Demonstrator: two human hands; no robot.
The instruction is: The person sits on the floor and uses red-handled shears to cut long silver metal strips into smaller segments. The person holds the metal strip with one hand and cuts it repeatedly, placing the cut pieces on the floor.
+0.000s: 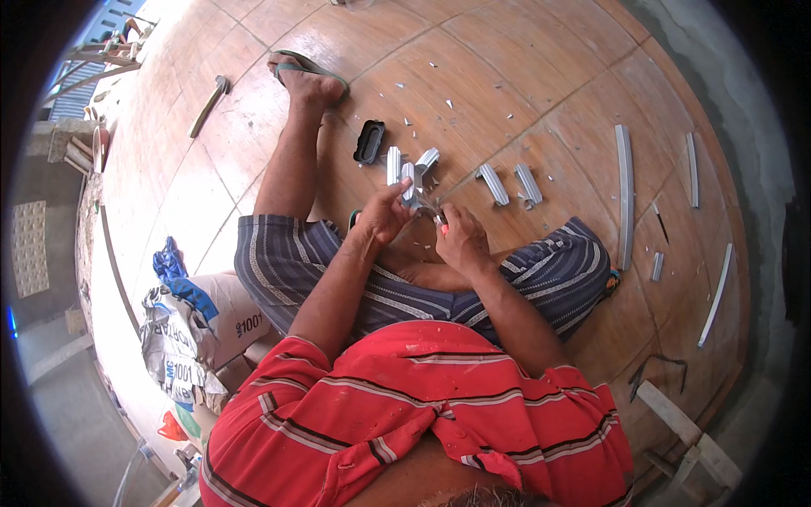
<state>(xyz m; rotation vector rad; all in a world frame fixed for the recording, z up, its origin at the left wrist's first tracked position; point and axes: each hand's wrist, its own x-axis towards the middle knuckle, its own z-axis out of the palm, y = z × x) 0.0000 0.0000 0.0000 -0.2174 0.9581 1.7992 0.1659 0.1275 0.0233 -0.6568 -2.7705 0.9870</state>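
Observation:
My left hand (384, 215) is closed on a short, grooved silver metal profile (409, 182), held up between my knees. My right hand (462, 238) is closed around a red-handled tool (442, 225), possibly snips, whose metal end meets the piece at my left hand; the exact contact is too small to tell. Just beyond my hands lie more short profiles, one upright-looking pale piece (393, 165) and another at an angle (428, 160), beside a black oblong tray (369, 142). Two further short profiles (492, 184) rest to the right on the tiled floor (507, 93).
Long metal strips (624, 196) and a thin dark tool (661, 221) lie at right. A hammer-like tool (209, 106) is at upper left. Sacks with blue cloth (171, 260) sit by my left side. Wooden pieces (676, 418) are at lower right; small offcuts are scattered ahead.

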